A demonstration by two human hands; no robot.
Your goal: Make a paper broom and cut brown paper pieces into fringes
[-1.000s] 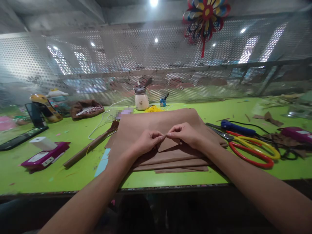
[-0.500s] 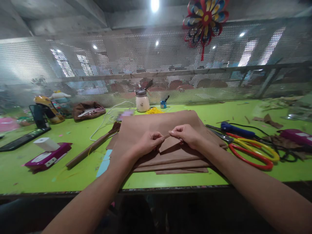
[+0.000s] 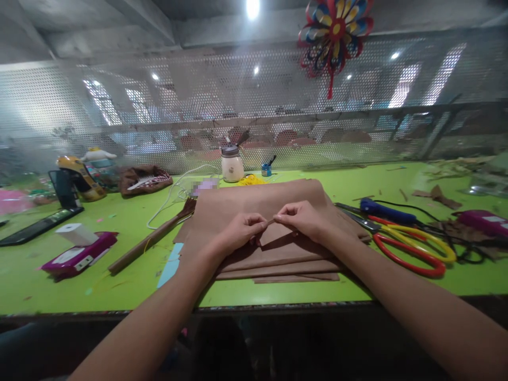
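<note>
Both hands are close together above a stack of brown paper (image 3: 254,198) on the green table. My left hand (image 3: 242,230) pinches one end of a small brown paper piece (image 3: 278,234) between thumb and fingers. At the other end of its top edge, my right hand (image 3: 299,218) pinches the same piece. That edge looks narrow and rolled or folded, and the piece hangs down toward the stack. The lower fingers of both hands are partly hidden.
Scissors with red and yellow handles (image 3: 413,248) and a blue-handled tool (image 3: 387,210) lie right. A brown paper roll (image 3: 146,245) and a purple power socket (image 3: 81,259) are left. Behind stand a lidded jar (image 3: 232,165) and a small blue pot (image 3: 266,169).
My right hand has shifted very slightly left and up, nearer my left hand. Both hands keep their pinch on the paper piece, which shows a little less of its face.
</note>
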